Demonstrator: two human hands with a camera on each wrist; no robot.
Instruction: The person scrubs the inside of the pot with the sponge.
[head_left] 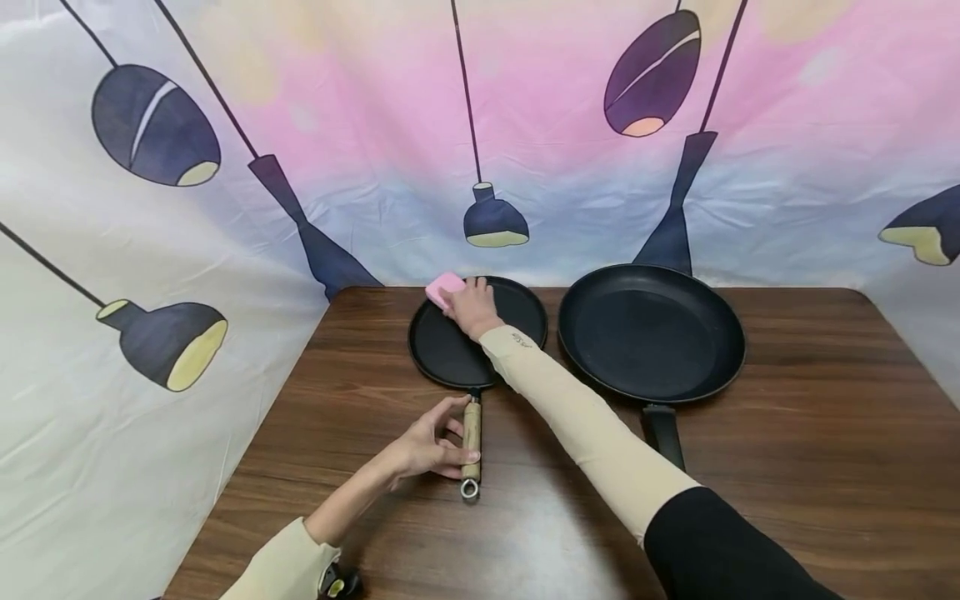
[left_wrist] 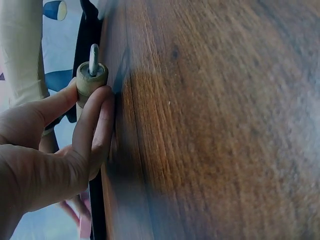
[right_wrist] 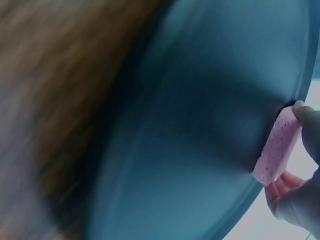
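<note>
A small flat black pan [head_left: 450, 350] with a wooden handle [head_left: 472, 429] lies on the table. My left hand [head_left: 427, 444] grips that handle from its left side, fingers and thumb about it; the left wrist view shows the handle's end and metal ring [left_wrist: 93, 60] close up. My right hand [head_left: 476, 308] holds a pink sponge [head_left: 446, 287] against the pan's far left rim. Seen from the right wrist, the sponge [right_wrist: 279, 145] is pinched between thumb and fingers and touches the dark pan surface [right_wrist: 200, 130] near its edge.
A larger black frying pan [head_left: 652, 333] stands to the right, its black handle [head_left: 663, 435] pointing toward me, partly behind my right sleeve. Behind the wooden table [head_left: 825, 433] hangs a cloth backdrop [head_left: 390, 150] printed with lamps. A dark object [head_left: 341, 581] shows by my left wrist.
</note>
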